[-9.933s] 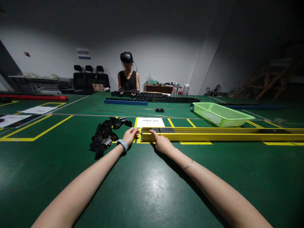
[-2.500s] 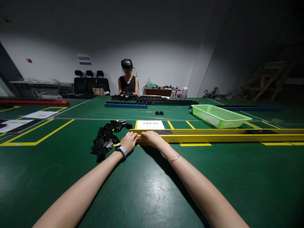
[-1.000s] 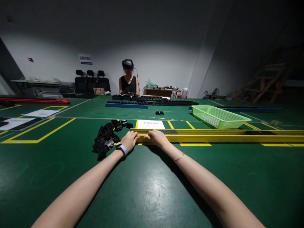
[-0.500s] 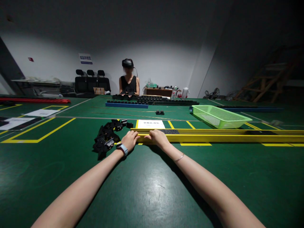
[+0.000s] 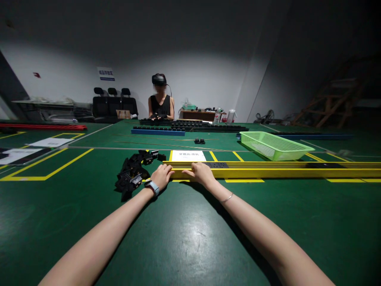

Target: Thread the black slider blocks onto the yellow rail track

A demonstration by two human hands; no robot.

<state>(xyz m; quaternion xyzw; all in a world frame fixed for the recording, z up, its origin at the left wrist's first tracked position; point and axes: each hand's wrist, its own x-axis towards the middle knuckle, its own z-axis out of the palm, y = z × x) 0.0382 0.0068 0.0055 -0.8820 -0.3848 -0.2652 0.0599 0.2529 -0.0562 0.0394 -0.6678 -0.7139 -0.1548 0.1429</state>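
Observation:
A long yellow rail (image 5: 282, 173) with a channel along its top lies across the green table. My left hand (image 5: 161, 175) is closed around its left end, fingers over the top edge. Further right, my right hand (image 5: 201, 173) reaches over the near wall into the channel, its thumb pointing left along the rail. Just beyond that hand, a black socket module (image 5: 218, 165) sits in the channel; its left part and my right fingertips are hidden. A loose heap of black modules (image 5: 132, 172) lies beside my left wrist.
A light green basket (image 5: 275, 149) stands behind the rail, and a white paper label (image 5: 189, 155) lies behind my hands. Two small black pieces (image 5: 199, 141) and a blue rail (image 5: 157, 132) are farther back. Across the table sits a person (image 5: 161, 103) wearing a headset.
The black socket module has slid a little to the right along the channel, and my right hand has moved with it. My left hand stays on the rail's end.

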